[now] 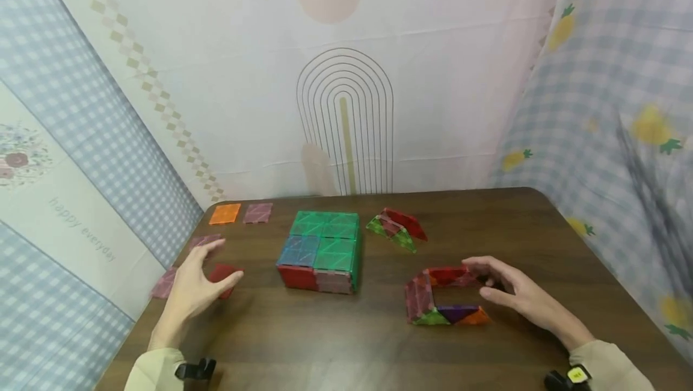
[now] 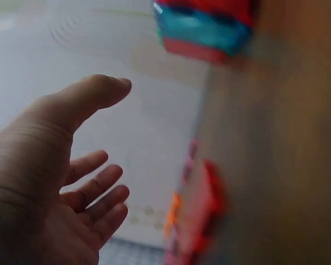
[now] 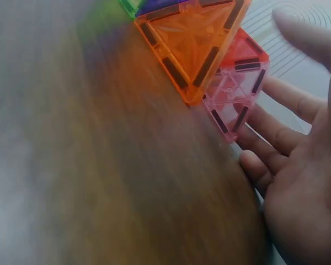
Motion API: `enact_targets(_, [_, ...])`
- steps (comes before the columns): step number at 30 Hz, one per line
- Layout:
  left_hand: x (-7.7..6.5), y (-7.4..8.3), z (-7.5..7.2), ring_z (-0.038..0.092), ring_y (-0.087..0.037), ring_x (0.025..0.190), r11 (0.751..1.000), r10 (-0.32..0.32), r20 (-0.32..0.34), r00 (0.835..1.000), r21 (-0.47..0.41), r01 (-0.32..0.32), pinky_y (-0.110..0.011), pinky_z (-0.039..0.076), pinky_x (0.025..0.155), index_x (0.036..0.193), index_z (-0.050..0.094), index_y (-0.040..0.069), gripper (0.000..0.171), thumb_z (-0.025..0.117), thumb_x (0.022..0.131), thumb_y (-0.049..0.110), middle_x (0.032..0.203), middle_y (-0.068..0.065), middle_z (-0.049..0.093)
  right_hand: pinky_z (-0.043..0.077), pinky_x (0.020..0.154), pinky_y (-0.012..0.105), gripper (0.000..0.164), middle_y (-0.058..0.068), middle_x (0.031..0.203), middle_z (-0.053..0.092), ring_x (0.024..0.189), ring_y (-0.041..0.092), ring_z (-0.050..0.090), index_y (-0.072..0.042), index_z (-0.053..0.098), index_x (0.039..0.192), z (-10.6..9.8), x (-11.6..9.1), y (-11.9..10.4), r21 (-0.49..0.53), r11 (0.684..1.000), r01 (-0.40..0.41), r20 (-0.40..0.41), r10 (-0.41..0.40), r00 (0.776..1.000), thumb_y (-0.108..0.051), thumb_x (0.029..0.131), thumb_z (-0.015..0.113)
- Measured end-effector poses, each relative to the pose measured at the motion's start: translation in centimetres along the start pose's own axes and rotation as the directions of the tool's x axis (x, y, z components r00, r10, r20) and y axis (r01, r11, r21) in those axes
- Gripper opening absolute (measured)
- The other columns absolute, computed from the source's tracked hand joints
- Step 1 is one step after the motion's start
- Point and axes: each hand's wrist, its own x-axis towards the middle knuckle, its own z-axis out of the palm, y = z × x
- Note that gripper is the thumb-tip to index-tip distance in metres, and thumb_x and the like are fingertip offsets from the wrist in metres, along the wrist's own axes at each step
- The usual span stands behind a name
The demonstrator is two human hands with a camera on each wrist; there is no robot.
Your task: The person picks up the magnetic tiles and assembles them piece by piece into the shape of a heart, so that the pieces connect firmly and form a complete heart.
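My left hand (image 1: 189,289) hovers at the left of the table with thumb and fingers spread apart, nothing between them. Beside it lies a red magnetic tile (image 1: 221,272), blurred in the left wrist view. On the right, my right hand (image 1: 511,290) is at the end of a low tile frame (image 1: 419,301), with thumb and fingers apart. This frame has pink squares at its left end and triangles along both sides. In the right wrist view, an orange triangle (image 3: 185,47) stands in front of a pink triangle (image 3: 231,94), and the fingertips are right behind the pink one's edge.
A box of magnetic tiles (image 1: 338,252), green and blue on top, stands mid-table. Behind and right of it is a small strip of joined tiles (image 1: 397,228). An orange square (image 1: 225,213) and a pink square (image 1: 258,213) lie at the back left; other pink tiles sit by the left edge.
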Motion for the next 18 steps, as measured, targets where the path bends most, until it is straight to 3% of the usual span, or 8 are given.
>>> enact_targets(4, [-1.3,-2.7,0.6,0.051,-0.055,0.140,0.995,-0.079,0.051,0.996,0.069,0.075,-0.077,0.043,0.109,0.156,0.054,-0.002,0.092,0.095,0.088,0.044,0.151,-0.033,0.056,0.047,0.112,0.026,0.068,0.015,0.170,0.048,0.148,0.016,0.054,-0.006,0.036,0.172,-0.1,-0.9,0.0,0.030,1.000,0.005,0.079,-0.008,0.997,-0.008,0.111,0.065])
enact_targets(9, [-2.0,-4.2,0.9,0.047,-0.058,0.140,0.985,-0.132,0.111,0.985,0.130,0.117,-0.078,0.038,0.110,0.156,0.053,-0.007,0.100,0.096,0.085,0.049,0.151,-0.038,0.055,0.040,0.116,0.020,0.091,0.012,0.176,0.040,0.153,0.011,0.047,-0.011,0.029,0.176,0.4,-1.4,-0.1,0.013,1.000,-0.024,0.104,0.023,0.994,-0.005,0.100,0.080])
enact_targets(13, [-2.0,-5.2,1.4,0.053,-0.056,0.133,0.977,-0.155,0.137,0.978,0.171,0.130,-0.073,0.042,0.107,0.154,0.053,-0.011,0.101,0.096,0.085,0.050,0.145,-0.038,0.061,0.039,0.115,0.018,0.097,0.009,0.175,0.040,0.151,0.006,0.046,-0.012,0.030,0.175,0.5,-1.5,0.0,-0.053,0.998,-0.035,0.084,0.039,0.996,-0.002,0.095,0.084])
enact_targets(18, [-2.3,-5.4,1.7,0.066,-0.049,0.119,0.975,-0.189,0.125,0.974,0.139,0.172,-0.064,0.053,0.097,0.152,0.056,-0.010,0.096,0.098,0.085,0.044,0.138,-0.033,0.067,0.037,0.115,0.016,0.096,0.001,0.173,0.044,0.150,0.005,0.047,-0.015,0.034,0.174,0.6,-1.5,-0.2,-0.125,0.992,-0.035,0.064,0.043,0.997,-0.007,0.095,0.087])
